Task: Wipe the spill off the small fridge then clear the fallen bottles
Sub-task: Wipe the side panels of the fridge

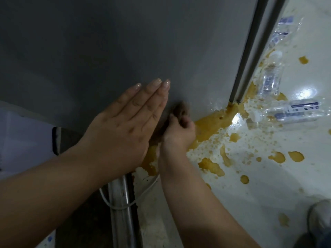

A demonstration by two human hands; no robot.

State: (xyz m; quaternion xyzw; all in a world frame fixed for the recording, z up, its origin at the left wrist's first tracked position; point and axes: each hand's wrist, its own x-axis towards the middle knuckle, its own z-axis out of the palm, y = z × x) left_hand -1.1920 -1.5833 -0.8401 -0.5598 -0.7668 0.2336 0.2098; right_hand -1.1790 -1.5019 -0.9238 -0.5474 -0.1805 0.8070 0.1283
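The left hand (123, 122) lies flat, fingers (152, 93) straight, against the grey fridge (125, 42) side. The right hand (177, 133) curls its fingers around a dark cloth (180, 110) at the fridge's bottom edge. Orange spill (211, 126) spreads over the white floor (268, 194), where clear bottles (293, 111) lie near the fridge's corner.

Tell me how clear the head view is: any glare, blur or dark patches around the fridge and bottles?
Head view: glare patches on the wet floor beside the fallen bottles; the cloth in the right hand is motion-blurred; the fridge side under the flat left hand is dim; wide-angle bending skews the edges; orange spill reads clearly.
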